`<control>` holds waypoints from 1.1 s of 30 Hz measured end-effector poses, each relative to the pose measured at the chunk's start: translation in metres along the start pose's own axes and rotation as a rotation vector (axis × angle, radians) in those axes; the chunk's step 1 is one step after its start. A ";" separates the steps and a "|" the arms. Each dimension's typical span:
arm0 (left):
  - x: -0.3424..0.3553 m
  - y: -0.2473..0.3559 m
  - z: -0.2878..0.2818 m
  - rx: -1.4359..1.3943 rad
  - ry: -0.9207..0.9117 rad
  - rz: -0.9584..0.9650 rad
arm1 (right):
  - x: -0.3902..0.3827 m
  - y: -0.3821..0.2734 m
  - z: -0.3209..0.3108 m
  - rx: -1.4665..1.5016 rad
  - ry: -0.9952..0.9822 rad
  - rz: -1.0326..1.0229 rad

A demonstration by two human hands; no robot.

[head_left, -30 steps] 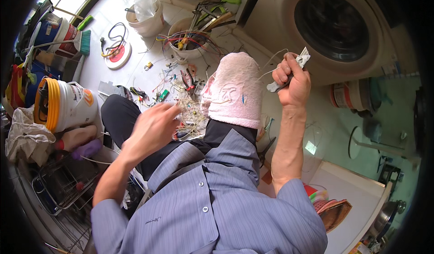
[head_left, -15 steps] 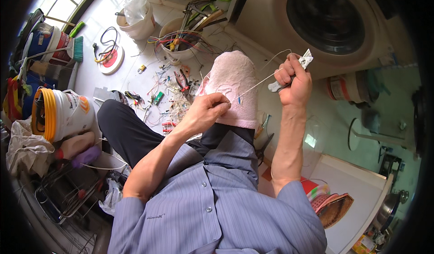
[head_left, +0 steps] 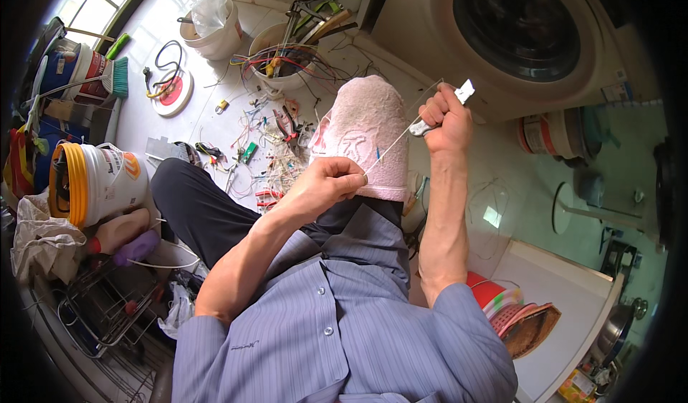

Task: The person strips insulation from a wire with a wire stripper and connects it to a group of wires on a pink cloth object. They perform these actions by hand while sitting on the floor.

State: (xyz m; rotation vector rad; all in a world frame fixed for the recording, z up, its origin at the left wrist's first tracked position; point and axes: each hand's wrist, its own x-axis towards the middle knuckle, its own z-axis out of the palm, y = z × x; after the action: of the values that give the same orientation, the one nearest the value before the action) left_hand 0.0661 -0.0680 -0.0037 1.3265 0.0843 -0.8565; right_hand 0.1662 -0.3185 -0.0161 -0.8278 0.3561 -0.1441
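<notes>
White wire point(head_left: 393, 147) runs in a slanting line between the person's two hands, in front of the pink towel point(head_left: 369, 116) that covers one knee. The left hand point(head_left: 326, 186) is closed in a pinch, thumb and finger pressed on the wire's lower end, just by the towel's bottom edge. The right hand point(head_left: 446, 123) is raised higher and further right, its fingers curled in a fist around a tool point(head_left: 466, 91). A white end of it sticks out above the fist and a grey end below; its kind is hard to tell. The wire reaches up to this fist, and a thin loop of it shows above. A small blue piece point(head_left: 378, 154) lies against the towel beside the wire.

On the floor left of the towel, pliers point(head_left: 288, 127) with red handles lie among wire scraps point(head_left: 283, 170), near a small green piece point(head_left: 249, 152). Beyond them stand a bucket point(head_left: 294, 82) filled with tools and coloured wires, and another pail point(head_left: 222, 48) with a clear plastic bag in it. A washing machine point(head_left: 430, 16) stands at the upper right, and a broom point(head_left: 120, 77) with green bristles is at the far left
</notes>
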 end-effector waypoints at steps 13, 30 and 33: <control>-0.005 -0.022 -0.012 -0.289 0.093 0.060 | -0.065 -0.014 0.000 -0.916 0.001 -0.075; -0.059 -0.002 -0.025 0.056 0.175 0.173 | -0.112 0.016 0.043 -0.549 -0.232 -0.024; -0.075 -0.018 -0.043 -0.006 0.226 0.169 | -0.098 0.013 0.038 -0.468 -0.181 -0.110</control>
State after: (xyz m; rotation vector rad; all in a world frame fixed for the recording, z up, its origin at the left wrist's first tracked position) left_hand 0.0204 0.0066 0.0076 1.3997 0.1493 -0.5615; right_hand 0.0882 -0.2581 0.0226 -1.3139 0.1735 -0.0875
